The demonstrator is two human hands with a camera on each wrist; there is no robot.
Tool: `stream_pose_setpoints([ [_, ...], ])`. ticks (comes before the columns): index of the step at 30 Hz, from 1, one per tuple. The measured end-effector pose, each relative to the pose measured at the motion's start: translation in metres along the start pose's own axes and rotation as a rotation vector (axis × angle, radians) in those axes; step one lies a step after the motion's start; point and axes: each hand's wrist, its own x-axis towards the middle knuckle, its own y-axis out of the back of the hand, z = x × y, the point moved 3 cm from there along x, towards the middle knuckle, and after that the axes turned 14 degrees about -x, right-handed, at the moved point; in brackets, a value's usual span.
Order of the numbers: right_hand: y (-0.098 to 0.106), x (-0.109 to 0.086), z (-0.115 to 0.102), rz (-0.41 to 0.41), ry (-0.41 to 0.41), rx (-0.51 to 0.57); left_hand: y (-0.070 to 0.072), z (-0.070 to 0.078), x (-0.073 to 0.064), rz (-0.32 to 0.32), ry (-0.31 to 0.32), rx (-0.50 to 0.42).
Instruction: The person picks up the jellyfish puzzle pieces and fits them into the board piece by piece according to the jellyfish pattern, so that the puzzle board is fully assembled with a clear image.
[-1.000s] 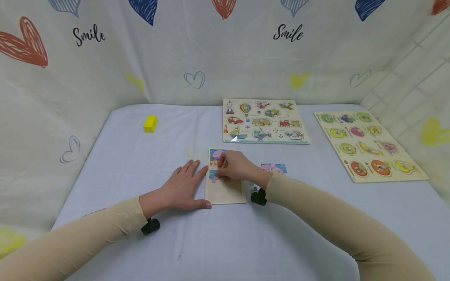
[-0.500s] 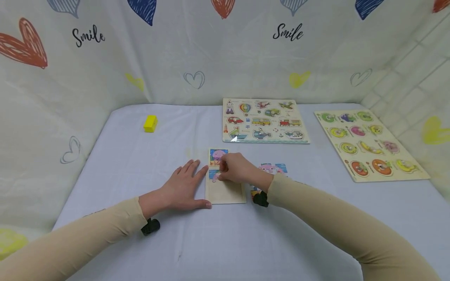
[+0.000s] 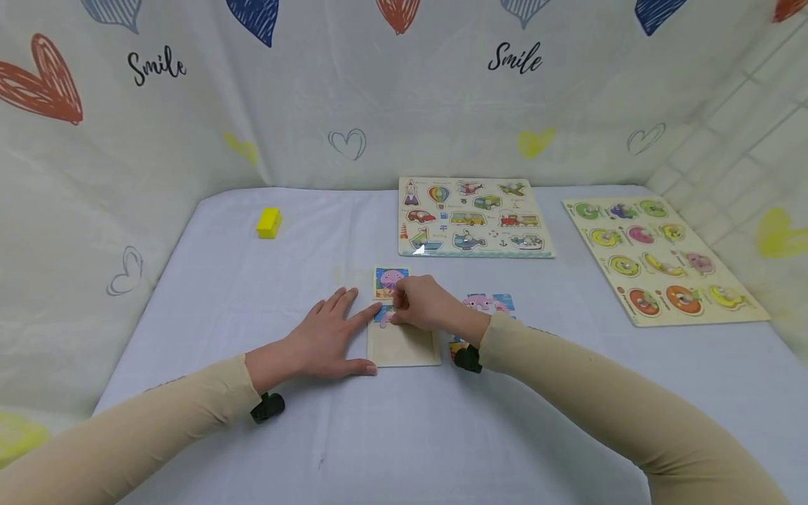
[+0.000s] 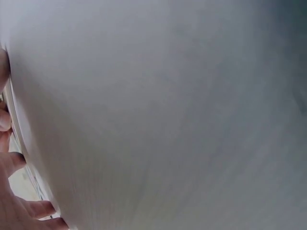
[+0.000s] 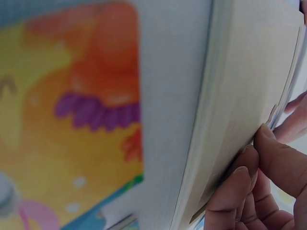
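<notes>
Puzzle tray, pale, smooth, rectangular, right hand pinching a flat picture piece, left hand splayed alongside

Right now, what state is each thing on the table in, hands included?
Small board: flat, partly filled, bottom bare.
Left hand: fingers spread, at the board's edge.
Right hand: fingers bent over the board; grip unclear.
Loose pieces: face up, partly hidden.
Yellow block: set apart.
Vehicle board: flat, face up.
Fruit board: flat, face up.
</notes>
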Motion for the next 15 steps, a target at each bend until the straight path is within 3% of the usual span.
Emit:
stream_pose_setpoints([
  [6,0.001,-0.002,0.001,-0.01,0.003,0.021,0.0,0.0,0.0,-0.004,0.006,0.005],
  [15,0.012,-0.015,0.018,-0.018,0.096,0.079,0.0,0.002,0.002,-0.014,0.033,0.002],
])
